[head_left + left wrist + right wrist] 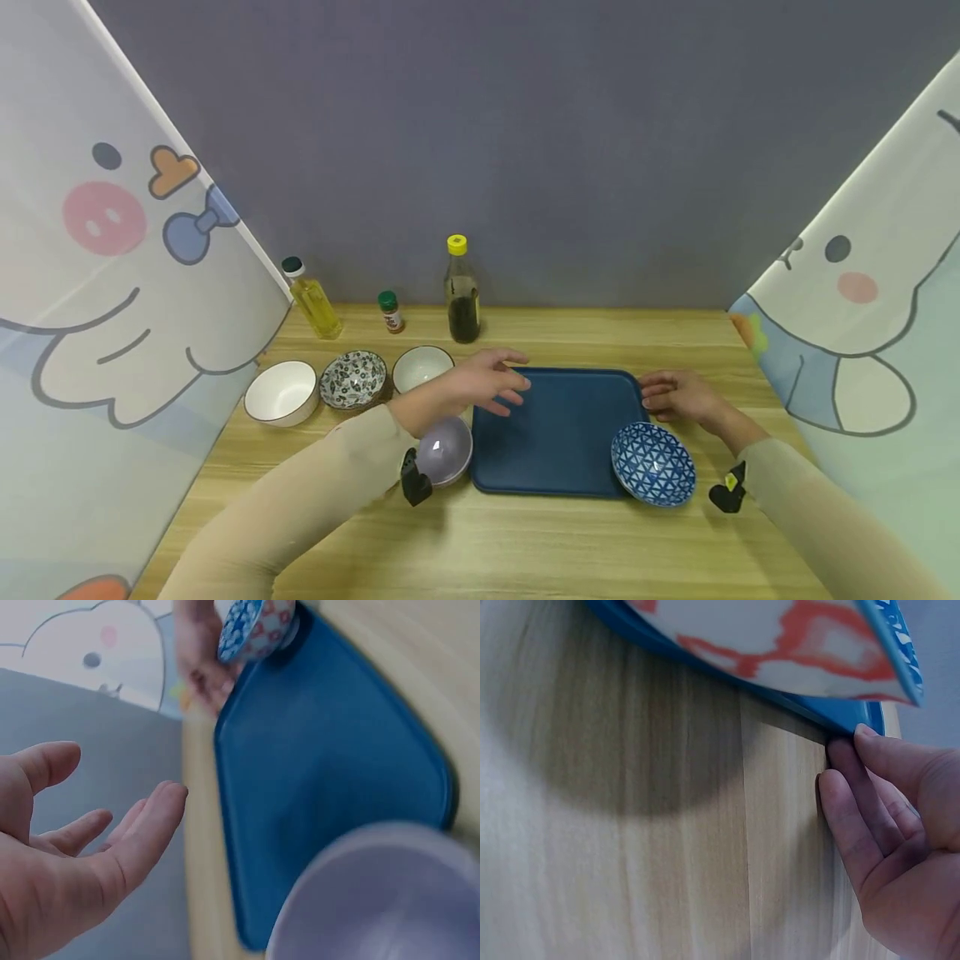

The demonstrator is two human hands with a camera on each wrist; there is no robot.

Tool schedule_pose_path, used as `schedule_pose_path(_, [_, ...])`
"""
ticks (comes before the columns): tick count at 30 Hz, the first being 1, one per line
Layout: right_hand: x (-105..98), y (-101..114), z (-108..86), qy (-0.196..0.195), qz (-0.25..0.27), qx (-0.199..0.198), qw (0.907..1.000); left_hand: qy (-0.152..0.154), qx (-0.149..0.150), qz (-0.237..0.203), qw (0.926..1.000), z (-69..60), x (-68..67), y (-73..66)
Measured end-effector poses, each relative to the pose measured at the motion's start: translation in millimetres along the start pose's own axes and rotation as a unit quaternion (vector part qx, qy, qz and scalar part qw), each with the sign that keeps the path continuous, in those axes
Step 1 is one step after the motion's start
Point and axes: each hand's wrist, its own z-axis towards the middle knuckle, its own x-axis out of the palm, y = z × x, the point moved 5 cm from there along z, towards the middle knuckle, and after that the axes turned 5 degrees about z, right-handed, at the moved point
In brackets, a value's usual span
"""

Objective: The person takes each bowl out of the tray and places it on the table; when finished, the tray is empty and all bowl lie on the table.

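A dark blue rectangular tray (555, 433) lies on the wooden table. At its right edge, my right hand (684, 398) pinches the rim, with the thumb (870, 739) against it and a finger just below. My left hand (486, 382) hovers over the tray's left side, fingers spread and holding nothing. A blue-and-white patterned bowl (653, 464), reddish-patterned outside, sits tilted over the tray's front right corner. Below my left forearm, a pale purple bowl (446, 452) stands by the tray's left edge.
Left of the tray stand a white bowl (282, 393), a floral bowl (353, 379) and another white bowl (422, 367), partly hidden by my left arm. Along the back are an oil bottle (317, 307), a green-capped spice jar (391, 312) and a yellow-capped dark sauce bottle (462, 300).
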Motion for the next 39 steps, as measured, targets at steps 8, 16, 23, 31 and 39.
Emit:
schedule_pose_path(8, [-1, -1, 2.1, 0.004, -0.003, 0.003, 1.0, 0.055, -0.019, -0.037, 0.9976, 26.8, 51.7, 14.6])
schedule_pose_path(16, [0, 5, 1.8, 0.008, -0.009, -0.002, 0.9999, 0.076, -0.042, -0.076, 0.9934, 41.2, 90.8, 30.5])
schedule_pose_path(23, [-1, 2, 3.4, 0.007, -0.016, 0.008, 0.9998, 0.071, -0.067, -0.115, 0.9886, 51.4, 120.2, 43.3])
schedule_pose_path(31, [0, 5, 4.5, 0.004, -0.013, 0.018, 0.9997, 0.072, -0.065, -0.151, 0.9837, 62.0, 146.5, 52.4])
schedule_pose_path(39, [0, 5, 2.0, 0.004, -0.013, 0.014, 0.9998, 0.064, -0.059, -0.159, 0.9835, 65.7, 162.6, 48.8])
